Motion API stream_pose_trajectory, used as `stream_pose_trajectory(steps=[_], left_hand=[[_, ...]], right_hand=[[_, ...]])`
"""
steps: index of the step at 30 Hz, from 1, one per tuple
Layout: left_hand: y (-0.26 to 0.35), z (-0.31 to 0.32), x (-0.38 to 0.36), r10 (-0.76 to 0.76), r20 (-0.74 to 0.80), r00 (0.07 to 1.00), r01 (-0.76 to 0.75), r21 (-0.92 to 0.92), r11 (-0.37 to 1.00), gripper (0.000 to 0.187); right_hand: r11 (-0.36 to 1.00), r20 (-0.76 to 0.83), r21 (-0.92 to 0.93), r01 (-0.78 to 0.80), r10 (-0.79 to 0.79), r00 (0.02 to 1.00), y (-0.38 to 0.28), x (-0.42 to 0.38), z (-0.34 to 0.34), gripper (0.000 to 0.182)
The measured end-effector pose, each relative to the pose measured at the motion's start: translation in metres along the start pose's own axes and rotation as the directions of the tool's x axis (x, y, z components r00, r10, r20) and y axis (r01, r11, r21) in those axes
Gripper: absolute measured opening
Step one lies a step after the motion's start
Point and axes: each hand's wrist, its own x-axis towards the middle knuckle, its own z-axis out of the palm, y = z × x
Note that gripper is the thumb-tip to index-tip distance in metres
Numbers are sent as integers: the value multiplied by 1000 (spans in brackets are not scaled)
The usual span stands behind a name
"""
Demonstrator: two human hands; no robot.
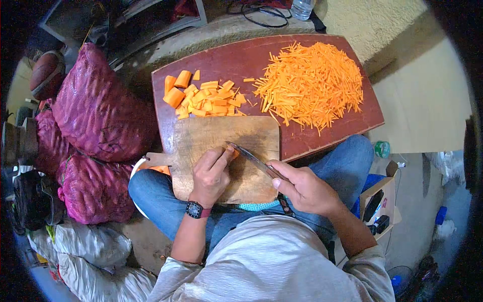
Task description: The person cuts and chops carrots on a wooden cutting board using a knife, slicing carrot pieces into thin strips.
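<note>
A wooden cutting board point(201, 136) lies across my lap and the near edge of a red table point(236, 58). My left hand point(211, 173), a watch on its wrist, presses a small orange carrot piece point(235, 154) to the board, fingertips bent together. My right hand point(302, 189) is closed round the handle of a knife point(250, 157); its blade points up and left, its tip beside my left fingertips. Beyond the board lie carrot chunks and slices point(204, 98). To their right is a large heap of thin carrot strips point(317, 83).
Purple net sacks point(100, 110) stand at the left, with white sacks point(90, 246) below them. A white-rimmed container point(137, 168) sits by my left knee. At the right are an open cardboard box point(387, 201) and a green roll point(382, 149). A bottle point(302, 9) stands behind the table.
</note>
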Motion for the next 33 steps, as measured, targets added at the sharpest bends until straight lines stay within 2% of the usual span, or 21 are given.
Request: stream_pose_trajectory(steps=[8,10,14,16,20,22,23,27,30,33], left_hand=[[0,2,-1,13,-26,1000,-13,-9,1000,43],[-1,1,-1,14,-18,1000,-14,-1,1000,43],[-1,4,-2,12,-29,1000,-12,4,1000,41],[-1,4,0,0,-26,1000,0,-5,1000,39],[1,1,0,-14,-42,999,14,-9,1000,30],[3,2,0,-30,-54,998,29,-25,999,28],[4,2,2,-38,-68,997,34,-48,998,26],[4,2,2,-57,-62,996,53,-55,997,24],[4,0,1,-89,-34,995,87,-42,995,22],[6,-3,4,-71,-20,997,70,-31,997,22]], right_hand=[[997,-2,-81,-3,3,1000,-2,7,4,44],[986,-64,-124,115,-124,990,7,11,9,39],[973,-65,-187,137,-151,986,14,26,16,38],[979,-14,-174,103,-107,994,12,30,11,36],[985,-19,-104,134,-137,990,21,26,6,42],[979,-155,89,182,-167,974,12,18,4,40],[987,-136,90,130,-117,984,10,14,-1,39],[985,-166,57,160,-148,975,2,3,-1,38],[987,-112,28,160,-156,981,-6,-5,4,38],[994,-89,50,93,-88,992,-9,-6,7,40]])
